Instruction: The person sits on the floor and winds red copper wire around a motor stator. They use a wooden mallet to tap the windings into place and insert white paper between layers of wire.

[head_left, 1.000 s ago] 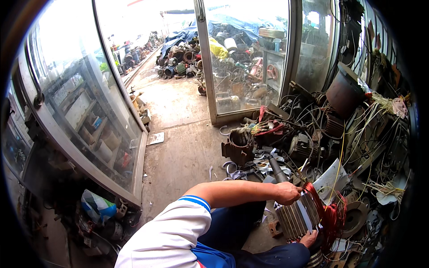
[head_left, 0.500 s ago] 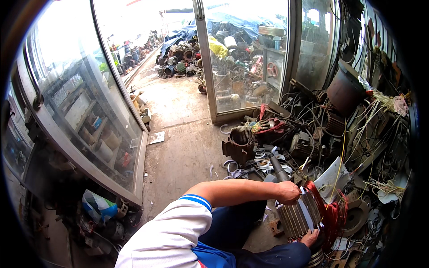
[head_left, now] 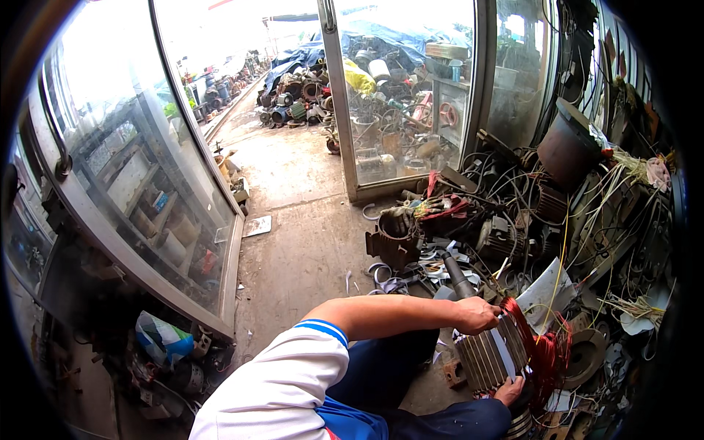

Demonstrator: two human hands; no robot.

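Observation:
A motor rotor [head_left: 481,361] with a slotted metal core and a dark shaft [head_left: 458,277] lies tilted beside my bent knee. Loops of red copper wire [head_left: 546,359] hang out along its right side. Across the core, in line with the slots, runs a narrow white insulating strip [head_left: 503,350]. My left hand [head_left: 477,315] is closed at the strip's upper end, its fingertips partly hidden. At the lower end my right hand [head_left: 509,392] pinches the strip between thumb and fingers.
Right of the rotor, a white sheet [head_left: 548,293] and a round metal disc [head_left: 584,358] lie among scraps. Beyond them rises a heap of motors [head_left: 502,236], cables and a dark bucket [head_left: 565,154]. A rusty motor housing [head_left: 396,238] stands ahead; a glass door [head_left: 139,183] is at left.
My left hand has shifted very slightly to the right at the strip's upper end. The right hand stays at the lower end, and the rotor looks unmoved.

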